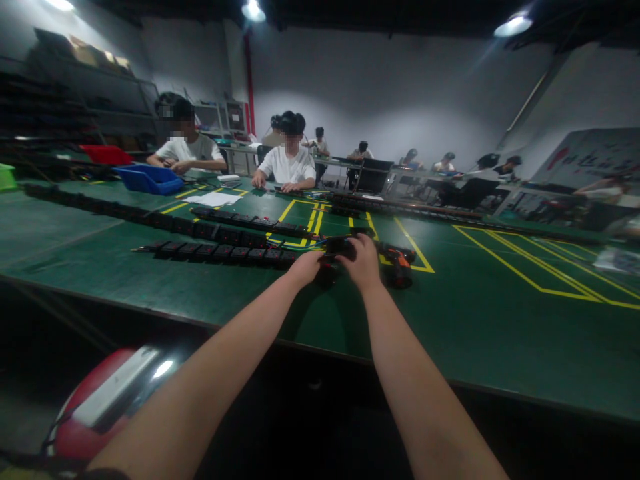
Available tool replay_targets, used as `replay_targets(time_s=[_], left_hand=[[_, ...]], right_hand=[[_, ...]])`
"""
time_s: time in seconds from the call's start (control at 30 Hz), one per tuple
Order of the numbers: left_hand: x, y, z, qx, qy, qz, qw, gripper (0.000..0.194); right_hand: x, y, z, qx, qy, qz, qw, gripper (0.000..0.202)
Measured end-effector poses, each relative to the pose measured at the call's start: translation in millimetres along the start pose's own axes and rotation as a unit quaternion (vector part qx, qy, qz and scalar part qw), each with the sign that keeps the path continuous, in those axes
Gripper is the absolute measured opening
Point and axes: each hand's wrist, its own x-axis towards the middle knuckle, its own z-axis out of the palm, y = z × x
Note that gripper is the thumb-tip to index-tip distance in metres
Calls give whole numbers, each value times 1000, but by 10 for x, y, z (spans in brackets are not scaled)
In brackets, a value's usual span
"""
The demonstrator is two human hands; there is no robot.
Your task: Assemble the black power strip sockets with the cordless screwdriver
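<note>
Both my hands meet over the green worktable (480, 333). My left hand (306, 267) has its fingers closed on a dark black part (334, 247) whose exact kind is blurred. From the other side my right hand (364, 261) curls its fingers round the same part. Coloured wires (300, 244) run toward it from the left. Just right of my right hand lies an orange and black cordless drill (401, 268). To the left stretch long rows of black socket-like blocks, one nearer row (220, 253) and one longer row (150, 217).
Yellow tape lines (540, 267) mark the tabletop. A blue bin (149, 179), a red bin (106, 155) and white paper (214, 199) are at the far left. A person (287, 163) sits across the table, with several others behind. A red, rounded object (95, 400) stands below the table edge.
</note>
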Motion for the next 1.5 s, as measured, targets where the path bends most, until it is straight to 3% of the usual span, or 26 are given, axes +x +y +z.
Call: replay_targets(time_s=[0.1, 0.3, 0.4, 0.5, 0.57, 0.67, 0.77, 0.97, 1.07, 1.23, 1.4, 1.5], left_hand=[[-5, 1, -2, 6, 2, -8, 1000, 29], [10, -41, 21, -7, 6, 1, 1000, 24], [21, -62, 40, -16, 13, 7, 1000, 22], [25, -80, 55, -23, 20, 5, 1000, 22], [26, -89, 56, -18, 26, -1, 1000, 22], [24, -93, 42, -9, 33, -4, 999, 21], [18, -83, 20, -4, 33, -7, 999, 21], [24, -72, 6, -6, 16, -12, 1000, 25], [45, -86, 9, 8, 14, 4, 1000, 27], [35, -88, -5, 50, 8, 22, 998, 31], [-19, -63, -22, 99, 25, 33, 994, 35], [-29, -54, -29, 95, 25, 17, 995, 33]], right_hand=[[34, 9, 39, 107, 26, 88, 990, 59], [43, 48, 122, 242, -42, 234, 941, 44], [35, 82, 152, 306, -90, 273, 908, 53], [16, 119, 124, 339, -150, 266, 890, 74], [0, 137, 79, 338, -177, 246, 891, 84], [-15, 140, 17, 341, -185, 234, 892, 82], [-12, 121, -20, 330, -156, 253, 896, 75], [18, 95, -67, 137, -81, 261, 952, 61], [22, 60, -80, 157, -71, 258, 951, 59], [20, -32, -97, 246, -66, 313, 915, 51], [37, -63, -91, 378, -88, 461, 798, 50], [52, -71, -82, 434, -77, 457, 773, 40]])
